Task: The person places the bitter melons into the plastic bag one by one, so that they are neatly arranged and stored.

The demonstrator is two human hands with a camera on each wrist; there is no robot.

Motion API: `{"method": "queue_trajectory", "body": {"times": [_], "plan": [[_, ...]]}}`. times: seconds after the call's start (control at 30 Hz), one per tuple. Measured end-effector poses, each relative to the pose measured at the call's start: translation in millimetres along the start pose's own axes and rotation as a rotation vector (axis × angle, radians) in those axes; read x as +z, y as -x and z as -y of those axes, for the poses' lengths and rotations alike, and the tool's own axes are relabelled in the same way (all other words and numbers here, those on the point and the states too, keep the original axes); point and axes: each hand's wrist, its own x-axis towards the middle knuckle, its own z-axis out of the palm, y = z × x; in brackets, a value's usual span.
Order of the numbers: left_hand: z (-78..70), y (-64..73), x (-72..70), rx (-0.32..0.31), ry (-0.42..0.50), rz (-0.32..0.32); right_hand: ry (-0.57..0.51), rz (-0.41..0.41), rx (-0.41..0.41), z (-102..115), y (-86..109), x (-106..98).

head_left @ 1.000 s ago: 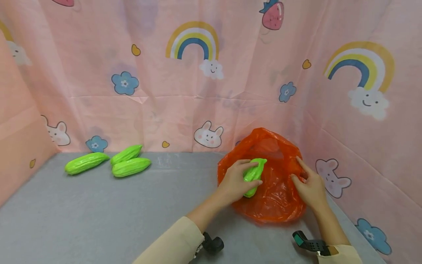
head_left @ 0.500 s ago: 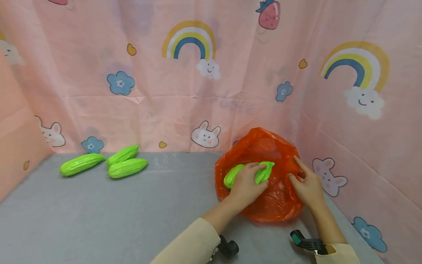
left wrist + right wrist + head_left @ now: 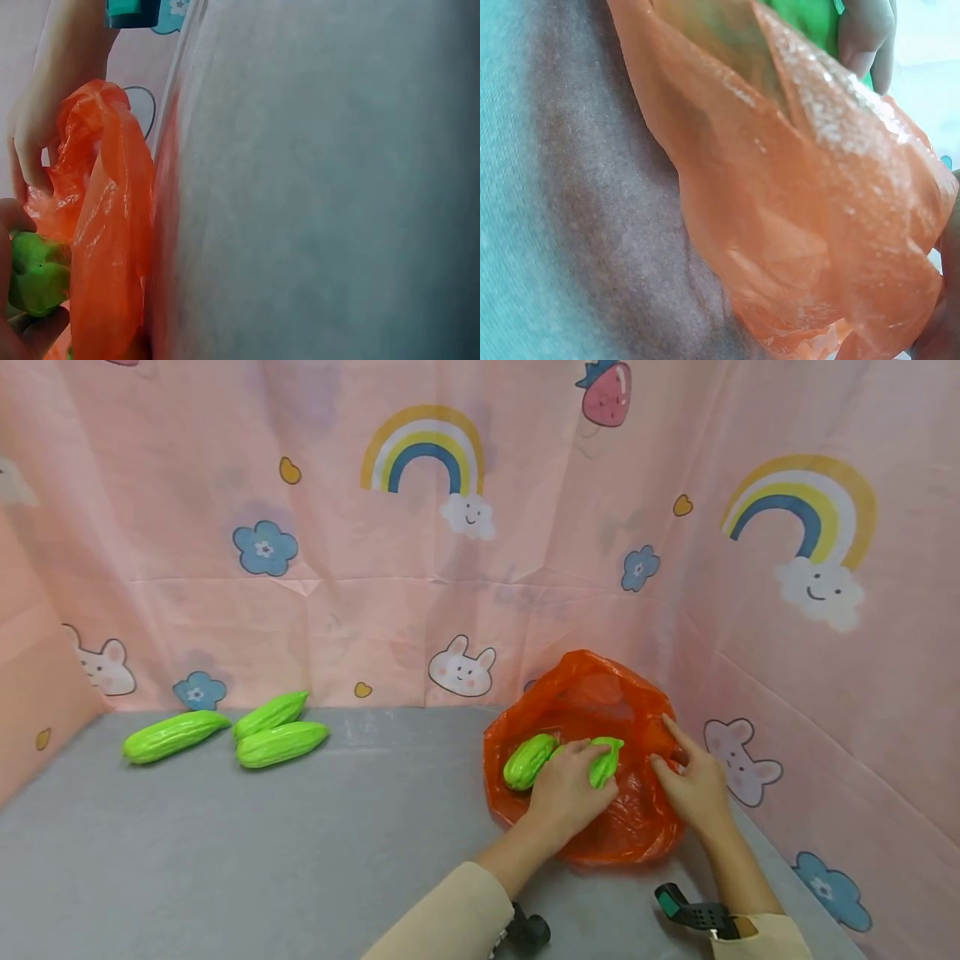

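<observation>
An orange-red plastic bag stands on the table with its mouth open. Over that mouth my left hand grips a bright green ridged bitter melon, thumb on one side and fingers on the other. The melon's lobed end shows in the left wrist view. A second bitter melon lies inside the bag, to the left. On the right, my right hand pinches the bag's rim between thumb and fingers. In the right wrist view the bag's wall hides most of what is inside.
Three more bitter melons, one apart and two touching, lie at the table's far left. A pink patterned cloth hangs behind and along both sides of the grey table.
The left hand has carried its bitter melon right and into the bag's opening, uncovering the melon inside. The right hand keeps its hold on the rim. The head view has turned slightly right.
</observation>
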Motion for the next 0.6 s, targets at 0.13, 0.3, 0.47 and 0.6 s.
{"method": "queue_trajectory", "body": {"times": [0.13, 0.3, 0.47, 0.6], "plan": [[0.0, 0.7, 3.6, 0.030, -0.039, -0.009, -0.015, 0.003, -0.003, 1, -0.3, 0], [-2.9, 0.7, 10.5, 0.022, -0.052, 0.031, -0.006, 0.008, -0.001, 2, 0.5, -2], [-4.5, 0.4, 16.7, 0.026, -0.023, 0.064, -0.012, 0.003, -0.002, 1, 0.5, -1], [-4.0, 0.5, 19.4, 0.033, 0.006, 0.086, -0.025, -0.005, -0.010, 2, -0.3, -1]]}}
